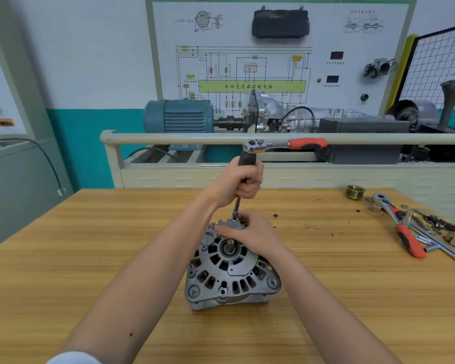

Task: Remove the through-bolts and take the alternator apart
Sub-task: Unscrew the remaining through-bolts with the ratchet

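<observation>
The alternator (231, 269) stands on the worktop (90, 258) near its middle, its vented end face turned up with the shaft and bearing showing at the centre. At its far edge a thin extension bar (236, 206) comes down to a small socket seated on the housing, most likely on a through-bolt, though the bolt head itself is hidden. The bar leans slightly toward the far side and rises into a dark grip, on top of which sits a ratchet (284, 145) whose red and black handle points off to the right, level with the rail behind.

The left hand (243, 183) is clenched around the dark grip of the bar, fingers wrapped tight, just under the ratchet head. The right hand (250, 232) lies on the alternator's upper far side, its fingers curled over the housing beside the socket, bracing it; the thumb lies across the casting.

Well apart, at the right of the worktop, lie a second ratchet (402, 227) with a red handle, a few steel bars beside it, small loose parts and a grooved pulley (355, 191) near the far edge. Dark crumbs are scattered on the wood between them and the alternator.

Beyond the worktop stands a training rig with a blue motor (179, 115) and a wiring board (247, 69).
</observation>
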`<state>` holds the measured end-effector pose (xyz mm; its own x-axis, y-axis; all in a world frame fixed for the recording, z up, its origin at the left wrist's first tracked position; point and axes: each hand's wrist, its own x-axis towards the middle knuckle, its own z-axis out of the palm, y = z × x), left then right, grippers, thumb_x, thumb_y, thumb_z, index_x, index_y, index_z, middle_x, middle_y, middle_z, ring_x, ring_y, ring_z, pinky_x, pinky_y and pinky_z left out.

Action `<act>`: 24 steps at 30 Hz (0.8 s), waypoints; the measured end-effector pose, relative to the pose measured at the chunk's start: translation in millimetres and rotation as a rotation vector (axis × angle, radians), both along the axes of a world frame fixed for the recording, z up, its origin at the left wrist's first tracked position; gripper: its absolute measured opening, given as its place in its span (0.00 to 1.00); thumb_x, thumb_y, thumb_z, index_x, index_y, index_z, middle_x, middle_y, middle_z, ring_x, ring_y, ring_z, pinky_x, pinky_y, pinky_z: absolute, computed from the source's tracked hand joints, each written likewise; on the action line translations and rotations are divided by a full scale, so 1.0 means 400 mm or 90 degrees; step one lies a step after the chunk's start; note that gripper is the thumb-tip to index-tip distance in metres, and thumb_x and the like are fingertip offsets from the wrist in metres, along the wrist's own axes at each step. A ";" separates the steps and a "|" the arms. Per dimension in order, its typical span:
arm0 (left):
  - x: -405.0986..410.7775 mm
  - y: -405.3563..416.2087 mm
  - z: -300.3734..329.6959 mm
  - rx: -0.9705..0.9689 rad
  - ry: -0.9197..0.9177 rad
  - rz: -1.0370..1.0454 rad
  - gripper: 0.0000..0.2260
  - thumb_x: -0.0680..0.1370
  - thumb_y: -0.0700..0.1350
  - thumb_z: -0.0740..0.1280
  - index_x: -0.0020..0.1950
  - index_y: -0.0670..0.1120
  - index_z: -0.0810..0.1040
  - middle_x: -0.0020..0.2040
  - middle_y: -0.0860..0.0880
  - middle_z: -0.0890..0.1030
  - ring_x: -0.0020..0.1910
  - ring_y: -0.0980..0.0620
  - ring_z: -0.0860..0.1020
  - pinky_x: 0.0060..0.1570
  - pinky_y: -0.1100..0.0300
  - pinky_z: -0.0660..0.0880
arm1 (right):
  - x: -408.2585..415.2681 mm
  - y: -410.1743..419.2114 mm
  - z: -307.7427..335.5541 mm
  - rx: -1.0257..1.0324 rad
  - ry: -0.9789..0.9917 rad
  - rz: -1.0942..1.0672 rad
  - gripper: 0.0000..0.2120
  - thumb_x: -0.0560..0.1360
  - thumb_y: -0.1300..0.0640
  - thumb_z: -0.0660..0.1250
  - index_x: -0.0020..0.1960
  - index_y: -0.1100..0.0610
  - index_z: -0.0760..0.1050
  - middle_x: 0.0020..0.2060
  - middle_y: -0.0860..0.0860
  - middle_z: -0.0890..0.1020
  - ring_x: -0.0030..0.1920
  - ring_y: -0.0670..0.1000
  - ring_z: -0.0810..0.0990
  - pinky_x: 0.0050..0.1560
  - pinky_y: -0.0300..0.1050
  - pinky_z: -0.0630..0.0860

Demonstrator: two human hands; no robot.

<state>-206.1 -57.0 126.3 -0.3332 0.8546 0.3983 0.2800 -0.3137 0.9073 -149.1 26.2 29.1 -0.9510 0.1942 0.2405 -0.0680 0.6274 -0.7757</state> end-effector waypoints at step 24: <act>0.039 -0.018 -0.020 0.076 0.000 0.186 0.05 0.66 0.35 0.59 0.33 0.43 0.65 0.21 0.52 0.61 0.21 0.54 0.57 0.25 0.64 0.57 | 0.184 -0.089 0.232 -0.779 0.698 0.225 0.19 0.73 0.63 0.57 0.23 0.54 0.65 0.21 0.50 0.67 0.28 0.52 0.70 0.45 0.46 0.74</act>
<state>-190.4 -64.4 118.2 -0.5580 0.6699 0.4898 0.3733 -0.3245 0.8691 -75.6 -9.3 122.0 -0.4829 0.5832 0.6532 -0.8657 -0.4302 -0.2558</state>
